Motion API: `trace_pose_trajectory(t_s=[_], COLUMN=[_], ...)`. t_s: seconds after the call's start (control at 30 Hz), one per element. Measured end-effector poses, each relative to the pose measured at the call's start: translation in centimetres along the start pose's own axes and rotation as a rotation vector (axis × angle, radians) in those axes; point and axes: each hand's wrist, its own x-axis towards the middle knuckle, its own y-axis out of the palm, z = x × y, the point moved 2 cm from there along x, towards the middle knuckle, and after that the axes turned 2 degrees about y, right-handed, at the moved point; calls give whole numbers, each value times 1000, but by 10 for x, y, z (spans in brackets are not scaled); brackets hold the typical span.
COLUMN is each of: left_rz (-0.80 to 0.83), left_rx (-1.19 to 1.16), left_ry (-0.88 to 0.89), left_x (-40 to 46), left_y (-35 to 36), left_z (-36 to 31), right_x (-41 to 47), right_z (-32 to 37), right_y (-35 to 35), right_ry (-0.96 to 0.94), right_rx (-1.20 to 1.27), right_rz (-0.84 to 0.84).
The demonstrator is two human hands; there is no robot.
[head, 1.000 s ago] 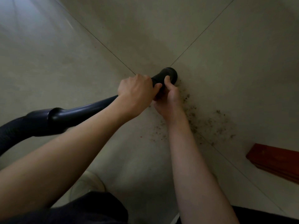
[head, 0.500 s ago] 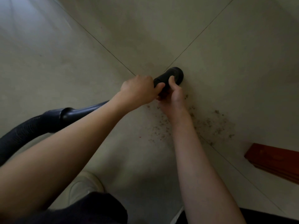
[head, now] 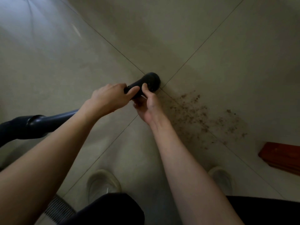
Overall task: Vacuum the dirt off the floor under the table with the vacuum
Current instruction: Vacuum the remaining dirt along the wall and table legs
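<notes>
From my remote seat I see both hands around the black vacuum tube (head: 139,88): the left hand (head: 110,99) curls over it from above, the right hand (head: 148,106) grips it near the nozzle (head: 151,81), thumb on top. The nozzle sits where the floor (head: 65,65) tile seams cross, just left of the scattered dirt (head: 206,117). In this dim light, the reddish wood (head: 280,157) at right is perhaps a table foot.
</notes>
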Motion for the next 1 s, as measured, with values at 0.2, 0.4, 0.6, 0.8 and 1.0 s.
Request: trace_pose_trajectory(t_s=[0.2, 0.4, 0.6, 0.8, 1.0], left_rz=[68, 34, 28, -10, -30], left_rx=[-113, -50, 26, 88, 101], left_ry=[-32, -35, -9, 20, 47], left_x=[-15, -25, -29, -30, -27], left_y=[7, 12, 18, 18, 23], left_z=[36, 36, 21, 2, -11], right_x=[-11, -14, -18, -22, -21], right_z=[-23, -34, -38, -31, -22], right_y=[11, 10, 1, -11, -23], right_ry=[56, 48, 41, 34, 26], right_rx=[-43, 3, 25, 48, 59], right_rz=[66, -107, -192, -232, -254])
